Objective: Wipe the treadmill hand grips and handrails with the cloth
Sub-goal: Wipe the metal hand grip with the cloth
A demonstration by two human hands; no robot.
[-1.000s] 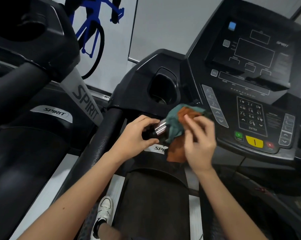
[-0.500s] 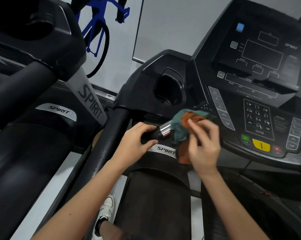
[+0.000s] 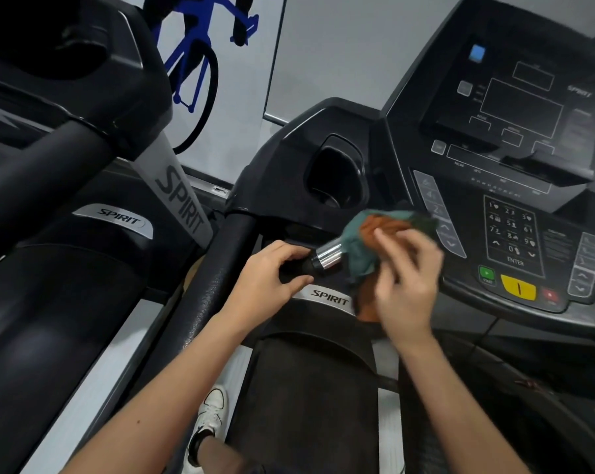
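Item: chrome hand grip (image 3: 328, 255), below the console (image 3: 509, 230). My left hand (image 3: 272, 271) clasps its black end, steadying it; my right hand (image 3: 405, 268) bunches the teal-and-orange cloth (image 3: 359, 239) around the metal, to rub it.

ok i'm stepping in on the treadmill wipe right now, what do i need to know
Left hand: grips the black end of the black and chrome hand grip.
Right hand: motion-blurred, holds the teal and orange cloth wrapped over that grip's inner part, just below the grey treadmill console.
Done: this grip is mid-wipe. Nothing shows what else has been wiped.
Left: finish this grip, then do the long black textured handrail beside the left forearm, then any grips and rails on the right, which are not in view.
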